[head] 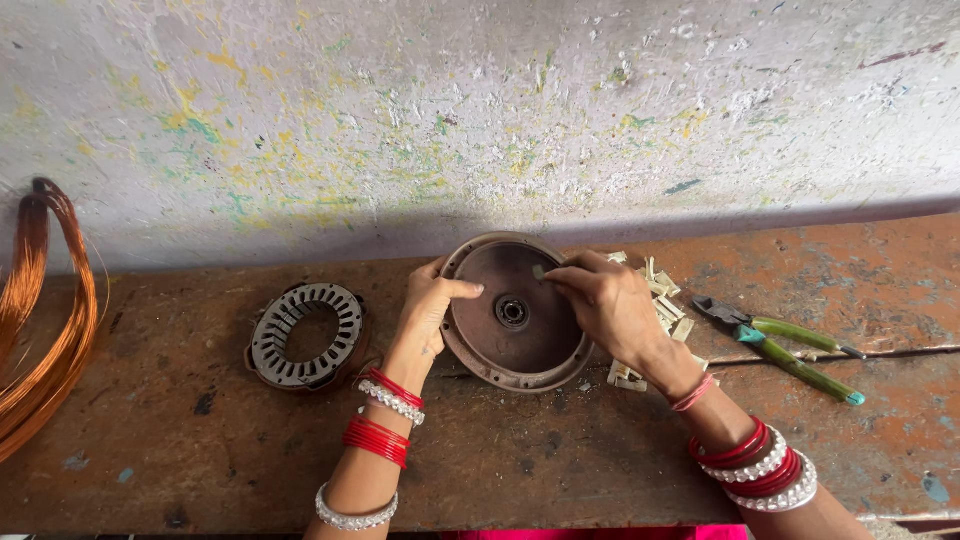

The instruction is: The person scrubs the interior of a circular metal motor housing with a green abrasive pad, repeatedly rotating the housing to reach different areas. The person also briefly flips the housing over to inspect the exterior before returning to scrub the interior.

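round rusty motor cover [520, 345], tilted upright

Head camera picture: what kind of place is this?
Probably a small motor repair workshop: a round rusty metal motor cover in both hands, a slotted grey metal stator ring, a coil of copper wire, and green-handled pliers.
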A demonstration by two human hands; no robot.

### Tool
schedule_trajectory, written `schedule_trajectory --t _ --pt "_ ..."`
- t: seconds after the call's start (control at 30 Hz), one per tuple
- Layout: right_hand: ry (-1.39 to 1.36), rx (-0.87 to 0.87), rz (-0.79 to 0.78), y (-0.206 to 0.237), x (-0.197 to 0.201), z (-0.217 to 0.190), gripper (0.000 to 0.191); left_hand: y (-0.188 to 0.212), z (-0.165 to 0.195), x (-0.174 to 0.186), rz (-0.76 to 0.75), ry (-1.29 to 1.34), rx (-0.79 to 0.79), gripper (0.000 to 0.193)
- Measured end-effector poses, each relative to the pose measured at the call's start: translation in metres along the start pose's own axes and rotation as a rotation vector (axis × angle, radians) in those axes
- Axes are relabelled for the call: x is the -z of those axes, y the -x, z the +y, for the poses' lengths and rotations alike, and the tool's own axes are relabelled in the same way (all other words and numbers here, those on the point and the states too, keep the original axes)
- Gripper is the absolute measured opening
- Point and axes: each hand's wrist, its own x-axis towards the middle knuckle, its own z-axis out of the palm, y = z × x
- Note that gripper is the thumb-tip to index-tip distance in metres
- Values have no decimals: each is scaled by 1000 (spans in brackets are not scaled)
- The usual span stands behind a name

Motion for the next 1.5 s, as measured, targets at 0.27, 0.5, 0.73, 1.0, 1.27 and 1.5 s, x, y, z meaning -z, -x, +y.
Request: schedule_trajectory --t 0.27,0.5,0.73,1.0,1.27,1.5 --pt "177 30 192 -1 20 5 16 14 12 -6 35 -153 -238 65" --pt "-3 1 343 -2 33 -11 20 14 13 -3 38 -196 -478 74" --pt "111 77 339 1 23 -13 16 12 6 2 107 -303 -604 69" --pt "125 215 287 9 -6 -15 24 16 4 -1 162 -233 -757 58" --pt "336 222 158 12 -4 -27 31 23 8 1 121 -266 -805 58" --pt "251 160 130 11 0 -31 39 25 10 -3 -280 31 -420 71"
